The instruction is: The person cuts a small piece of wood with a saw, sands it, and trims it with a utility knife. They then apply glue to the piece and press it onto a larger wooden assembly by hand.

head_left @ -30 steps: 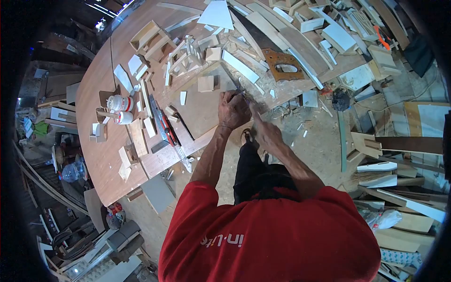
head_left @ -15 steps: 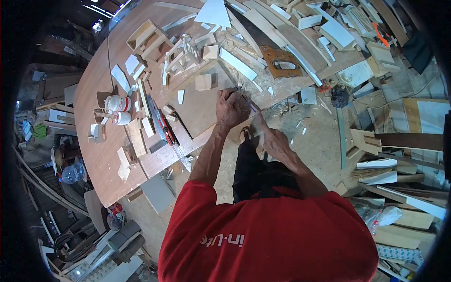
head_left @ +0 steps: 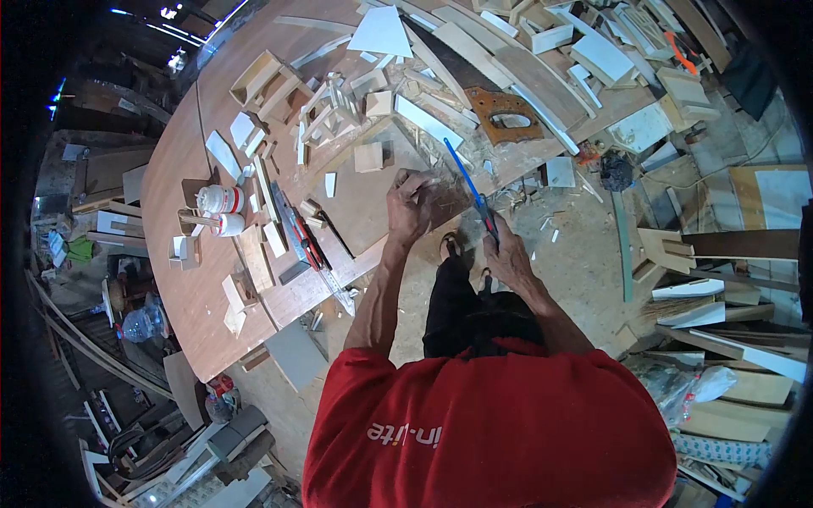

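A cluttered workshop seen from above: a broad brown bench (head_left: 182,305) fills the upper left of the view, scattered with wood offcuts, above a dusty floor (head_left: 563,279). Clock directions take 12 as the top of the view.

Just right of centre is a slim, straight blue tool (head_left: 466,175), its long bright blue shaft running into a dark grip with a touch of red. Half a second ago it was blurred and mostly hidden beside the left hand; now it is raised in plain sight, apart from that hand.

The right hand (head_left: 506,254) has its fingers closed round the grip, the shaft pointing away towards 11 o'clock. The tool lies at 2 o'clock from the left hand (head_left: 408,203), whose fingers are curled in near the bench edge; whether they hold anything cannot be told.

From the left hand, a pale wooden block (head_left: 369,157) sits at 11 o'clock and white jars (head_left: 222,200) at 9. From the tool's tip, a handsaw's brown handle (head_left: 506,116) lies at 2.
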